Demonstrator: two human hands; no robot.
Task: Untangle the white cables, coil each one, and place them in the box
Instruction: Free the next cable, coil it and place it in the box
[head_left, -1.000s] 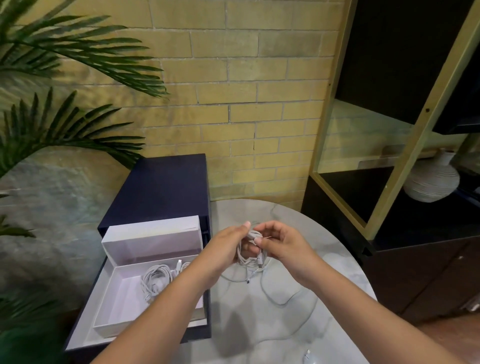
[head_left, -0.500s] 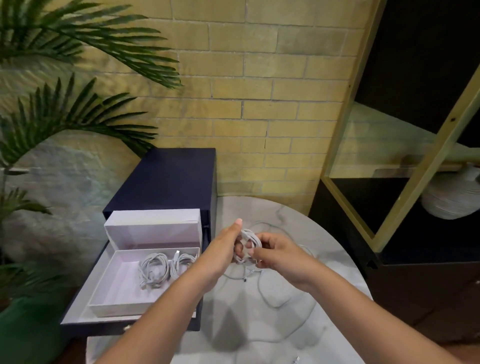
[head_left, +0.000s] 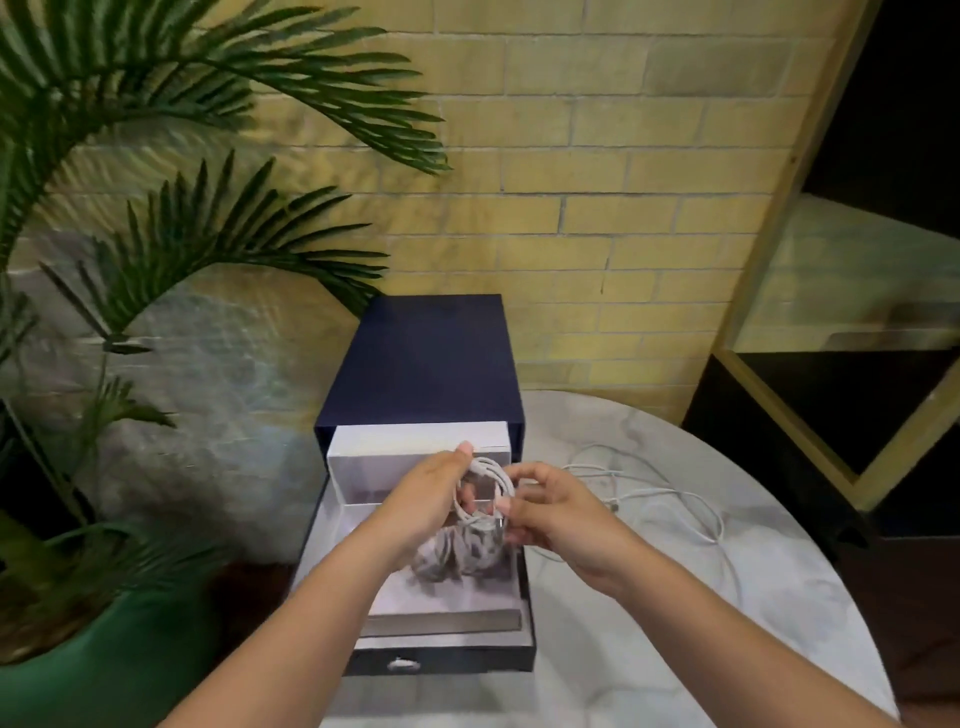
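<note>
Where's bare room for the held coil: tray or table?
Tray floor is bare along its near wall, before the stored coils. Table is bare right of the box front. Crowded: around the loose cable, and under the held coil.

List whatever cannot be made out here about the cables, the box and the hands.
Head view only.
1. Coiled cables in the box: motion-blurred and partly hidden by the left hand; their number is unclear.
2. Held coil, gripped by that hand and the right hand: blurred; whether it is secured cannot be told.
3. Loose cable on the table: far end too thin to trace.
</note>
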